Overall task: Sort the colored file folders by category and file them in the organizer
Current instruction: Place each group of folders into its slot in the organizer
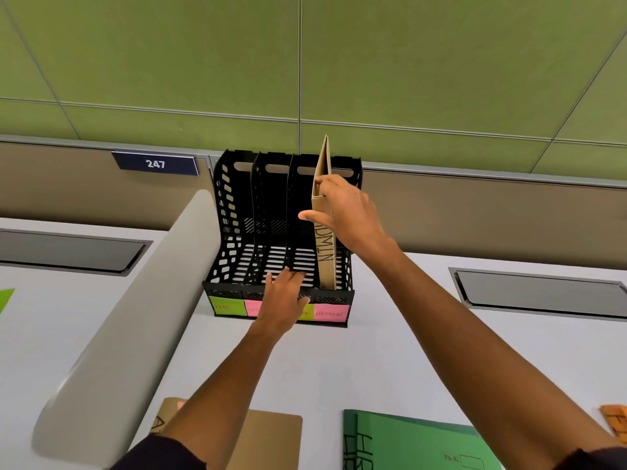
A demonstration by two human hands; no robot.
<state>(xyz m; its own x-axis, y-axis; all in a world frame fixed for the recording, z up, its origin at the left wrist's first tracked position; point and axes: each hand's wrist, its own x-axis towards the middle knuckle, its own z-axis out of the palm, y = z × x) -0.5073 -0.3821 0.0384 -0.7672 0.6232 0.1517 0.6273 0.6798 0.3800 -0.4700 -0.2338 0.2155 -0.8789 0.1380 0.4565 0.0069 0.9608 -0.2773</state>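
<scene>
A: Your right hand (346,212) — what's the grip on?

B: You've got the brown folder (324,232) pinched, thumb on its left face, fingers curled round the right edge. It stands upright, slightly tilted, in the rightmost slot of the black organizer (234,212), at the far middle of the white surface (400,354). "ADMIN" runs down its side in black marker. Looks like kraft card, matte, folded spine toward you.

A: And your left hand (283,296)?

B: Fingers fairly straight, spread over the organizer's near front lip, by the 3rd slot. It grips nothing; it rests or presses there, can't tell which.

A: Organizer itself?

B: Hard plastic, 4 slots, slatted floor, perforated side walls, oval handle cutouts at the back. Sticky labels (330,313) on the front: green "HR", pink, green, pink "ADMIN". Your hand covers most of the two middle ones, so they're unreadable.

A: Other folders?

B: Near edge: a green folder (420,446) marked "HR", lying flat, cut off at the bottom. A second brown folder (271,439) lies left of it, partly under your left arm. An orange folder (614,418) is clipped at the right edge; its writing is incomplete.
</scene>
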